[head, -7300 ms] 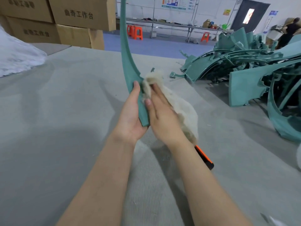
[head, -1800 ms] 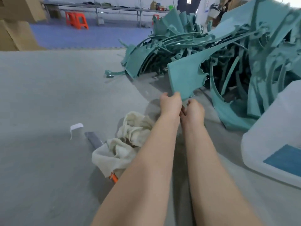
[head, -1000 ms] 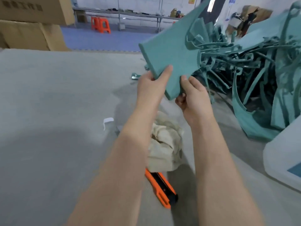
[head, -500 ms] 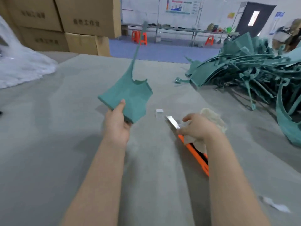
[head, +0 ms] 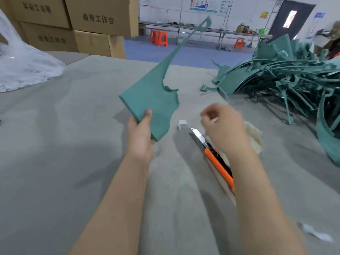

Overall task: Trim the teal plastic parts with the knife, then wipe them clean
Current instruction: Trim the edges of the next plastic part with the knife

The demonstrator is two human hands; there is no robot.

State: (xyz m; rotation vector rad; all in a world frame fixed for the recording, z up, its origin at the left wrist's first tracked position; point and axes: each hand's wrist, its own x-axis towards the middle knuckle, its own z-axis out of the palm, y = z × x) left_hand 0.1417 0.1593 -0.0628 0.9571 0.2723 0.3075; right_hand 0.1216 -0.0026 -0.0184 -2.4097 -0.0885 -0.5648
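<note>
Left hand [head: 140,133] now grips a fresh teal part [head: 152,96] by its lower corner, held up. Right hand [head: 223,127] has let go of it and is over the knife [head: 217,162] beside the cloth [head: 254,137]. It's blurred, so can't tell its grip. Trimming comes next, I reckon.

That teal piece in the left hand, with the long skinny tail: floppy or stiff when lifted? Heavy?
Probably stiff: the teal piece shows no sag, and its long tail juts up without drooping. Likely light for its size, since the left hand holds it up by one corner alone. The thin tail might flex or snap if knocked.
</note>
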